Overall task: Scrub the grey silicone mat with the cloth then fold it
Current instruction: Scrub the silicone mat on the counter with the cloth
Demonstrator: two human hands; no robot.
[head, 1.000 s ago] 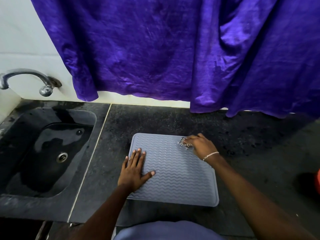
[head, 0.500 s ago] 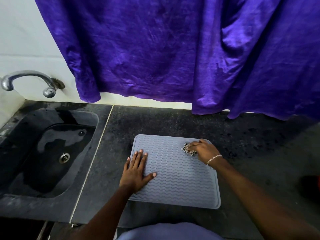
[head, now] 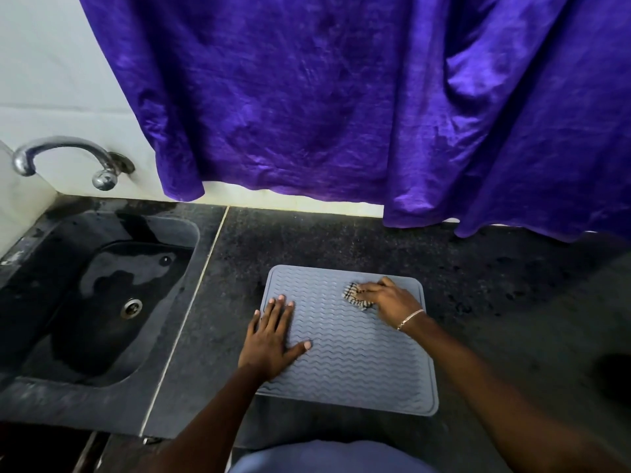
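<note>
A grey silicone mat (head: pixel 355 363) with a wavy ribbed surface lies flat on the dark stone counter (head: pixel 341 240). My left hand (head: pixel 269 339) rests flat on the mat's left side, fingers straight and spread. My right hand (head: pixel 389 297) is at the mat's far right part, holding a small striped cloth (head: pixel 355 297) bunched under its fingers and pressed onto the mat. Most of the cloth is hidden beneath that hand.
A dark wet sink (head: pixel 99 302) with a metal drain is set into the counter at the left, under a chrome tap (head: pixel 65 158). A purple curtain (head: pixel 341 97) hangs over the counter's back edge. A dark shape (head: pixel 614 373) sits at the far right.
My right hand with the cloth has slid a little across the far right part of the mat. My left hand stays pressed on the left side. The camera has shifted slightly.
</note>
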